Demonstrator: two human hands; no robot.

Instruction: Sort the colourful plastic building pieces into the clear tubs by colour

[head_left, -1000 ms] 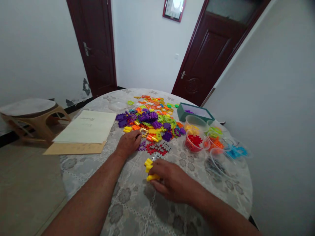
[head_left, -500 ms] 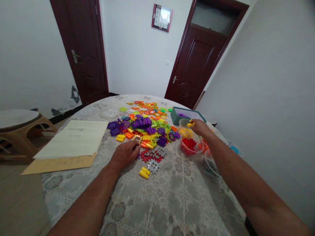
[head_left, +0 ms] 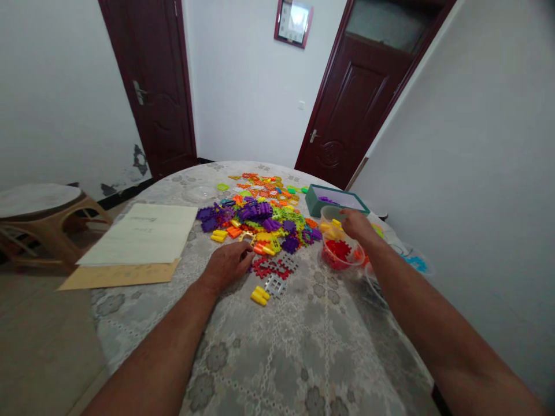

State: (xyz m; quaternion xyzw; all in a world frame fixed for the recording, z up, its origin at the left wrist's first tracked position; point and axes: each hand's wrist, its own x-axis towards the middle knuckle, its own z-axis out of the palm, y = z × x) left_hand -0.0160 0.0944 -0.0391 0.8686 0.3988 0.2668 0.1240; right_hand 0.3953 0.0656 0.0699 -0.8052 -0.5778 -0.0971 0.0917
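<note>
"yellow pieces (head_left: 330,231) sit in the clear cup (head_left: 321,216) on the right of the table (head_left: 312,323); where is the right hand (head_left: 356,223)?"

"over that cup's rim, fingers bunched close together. a yellow piece (head_left: 336,223) shows right by the fingertips, but i cannot tell whether the grip has hold of it."

"how is that best handled?"

"straight from above, i'd judge, fingertips inside the wall and little sideways push: the cup looks light, and the next cup (head_left: 347,267), with red pieces (head_left: 337,249), stands just on its near side."

"and the left hand (head_left: 226,267)?"

"down beside the mixed pile (head_left: 260,214), fingers half curled; the tips are partly hidden, so i cannot tell if they hold anything. another yellow piece (head_left: 259,296) lies nearer, just beside a grey piece (head_left: 275,285)."

"which edges matter?"

"the rims, and the wall of the green box (head_left: 314,202) on the far side. the right forearm (head_left: 416,300) passes over other cups (head_left: 372,287), so a low elbow could catch one. patterned cloth (head_left: 260,358) spreads between the forearms, likely the easier way."
</note>
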